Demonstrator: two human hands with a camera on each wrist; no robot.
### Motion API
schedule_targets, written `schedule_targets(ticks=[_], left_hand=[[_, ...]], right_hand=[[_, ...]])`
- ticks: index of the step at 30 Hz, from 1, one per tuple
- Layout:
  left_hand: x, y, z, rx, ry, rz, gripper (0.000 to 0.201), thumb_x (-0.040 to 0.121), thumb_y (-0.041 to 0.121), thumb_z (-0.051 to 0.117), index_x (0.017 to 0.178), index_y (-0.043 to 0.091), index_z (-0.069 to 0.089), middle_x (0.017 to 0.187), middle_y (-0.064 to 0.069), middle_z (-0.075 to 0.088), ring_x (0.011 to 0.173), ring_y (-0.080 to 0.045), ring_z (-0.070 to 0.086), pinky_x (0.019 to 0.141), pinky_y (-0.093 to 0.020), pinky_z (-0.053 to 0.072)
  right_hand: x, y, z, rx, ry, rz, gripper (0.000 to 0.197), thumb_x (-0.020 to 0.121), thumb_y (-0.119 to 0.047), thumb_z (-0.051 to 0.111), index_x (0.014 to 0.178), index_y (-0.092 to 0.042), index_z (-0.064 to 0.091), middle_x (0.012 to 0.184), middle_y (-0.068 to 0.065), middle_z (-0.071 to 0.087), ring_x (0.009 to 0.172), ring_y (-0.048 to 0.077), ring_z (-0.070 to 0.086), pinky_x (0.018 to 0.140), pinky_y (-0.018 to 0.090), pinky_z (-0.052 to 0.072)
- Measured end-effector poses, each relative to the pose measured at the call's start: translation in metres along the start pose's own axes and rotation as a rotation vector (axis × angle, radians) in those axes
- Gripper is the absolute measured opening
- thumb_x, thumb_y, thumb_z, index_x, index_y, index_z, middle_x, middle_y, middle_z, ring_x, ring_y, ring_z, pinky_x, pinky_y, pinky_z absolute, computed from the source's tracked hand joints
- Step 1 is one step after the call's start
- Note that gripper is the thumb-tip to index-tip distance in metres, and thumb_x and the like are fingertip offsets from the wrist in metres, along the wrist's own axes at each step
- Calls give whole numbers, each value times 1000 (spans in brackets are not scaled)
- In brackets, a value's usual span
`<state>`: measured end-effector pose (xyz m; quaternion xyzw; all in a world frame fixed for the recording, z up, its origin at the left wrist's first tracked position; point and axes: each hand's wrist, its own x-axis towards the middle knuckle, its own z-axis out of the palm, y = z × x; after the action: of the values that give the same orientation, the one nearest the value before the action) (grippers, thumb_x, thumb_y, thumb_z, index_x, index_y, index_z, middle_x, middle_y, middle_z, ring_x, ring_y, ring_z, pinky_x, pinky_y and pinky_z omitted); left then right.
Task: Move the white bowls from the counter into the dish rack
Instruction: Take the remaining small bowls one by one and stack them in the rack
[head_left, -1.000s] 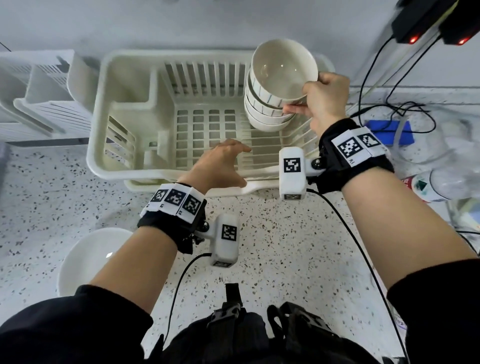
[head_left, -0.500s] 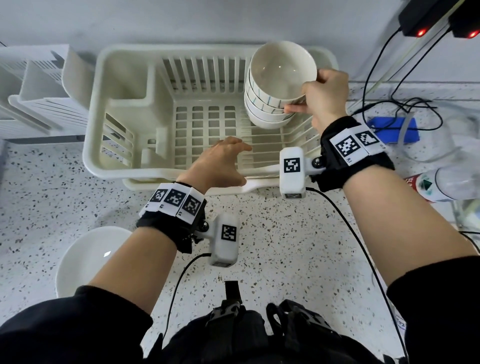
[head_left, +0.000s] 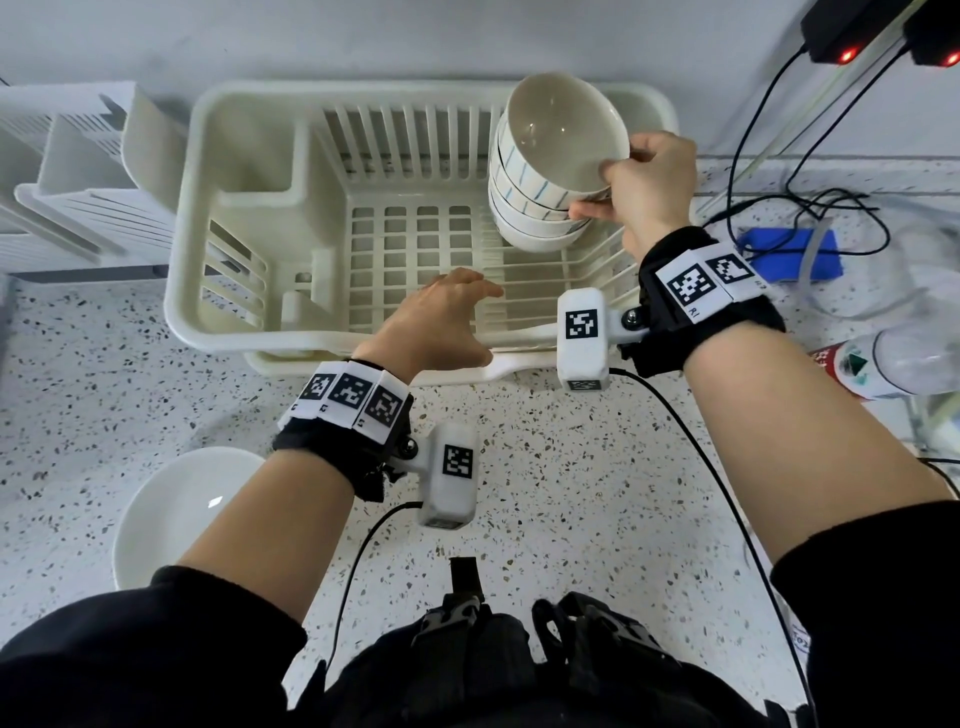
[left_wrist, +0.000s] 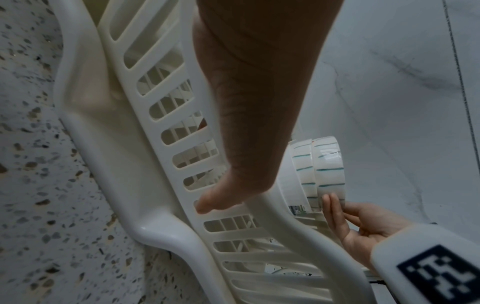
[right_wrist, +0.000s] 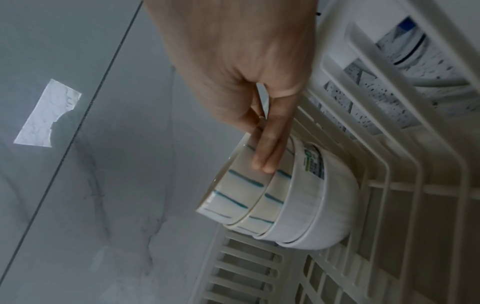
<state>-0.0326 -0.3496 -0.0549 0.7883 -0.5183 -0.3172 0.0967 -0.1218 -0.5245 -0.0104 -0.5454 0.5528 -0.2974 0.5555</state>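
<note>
A cream dish rack (head_left: 234, 332) stands at the back of the speckled counter. Several white bowls, some with blue stripes, lean nested on their sides in its right back corner (head_left: 540, 218). My right hand (head_left: 592, 189) pinches the rim of the top bowl (right_wrist: 233, 193), thumb inside and fingers (right_wrist: 270, 152) along the striped outside. My left hand (head_left: 467, 322) grips the rack's front rim (left_wrist: 161, 156), fingers hooked inside and thumb (left_wrist: 207, 203) on the outer wall. One plain white bowl (head_left: 176, 514) sits on the counter at the lower left, partly under my left forearm.
A second white rack (head_left: 62, 171) stands at the far left. To the right of the dish rack lie black cables (head_left: 810, 208), a blue object (head_left: 789, 254) and a plastic bottle (head_left: 893, 364). A wall runs close behind the rack.
The top bowl in my right hand has settled slightly lower onto the nested stack. My left hand has stayed on the rack's front rim.
</note>
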Motion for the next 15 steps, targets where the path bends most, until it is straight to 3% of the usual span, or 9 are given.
schedule_targets(ticks=[5,10,12,15], left_hand=[[-1,0,0,6,0,-2,72,70,21,68,136,25,39,148,0,35,133,-19,36,108,-35,31],[-6,4,0,21,42,-6,69,72,20,67,135,23,41,146,0,39,131,-19,39,106,-35,35],[-11,5,1,31,72,-17,66,73,20,67,134,23,42,145,1,40,129,-19,42,104,-36,37],[-21,8,3,40,120,-28,62,75,16,66,132,24,43,144,1,41,129,-18,42,102,-37,39]], right_hand=[[2,3,1,-30,-6,-24,30,88,3,50,117,-2,56,102,8,53,52,24,65,42,24,56],[-6,3,-1,-47,-50,-13,20,91,-11,51,111,-8,53,78,2,56,44,21,64,38,25,54],[-13,2,-5,-51,-75,-6,23,93,-15,49,111,-3,51,77,1,54,44,22,65,39,27,55],[-27,2,-14,-35,-90,-9,18,95,-20,45,107,-6,48,75,0,53,46,22,66,41,29,57]])
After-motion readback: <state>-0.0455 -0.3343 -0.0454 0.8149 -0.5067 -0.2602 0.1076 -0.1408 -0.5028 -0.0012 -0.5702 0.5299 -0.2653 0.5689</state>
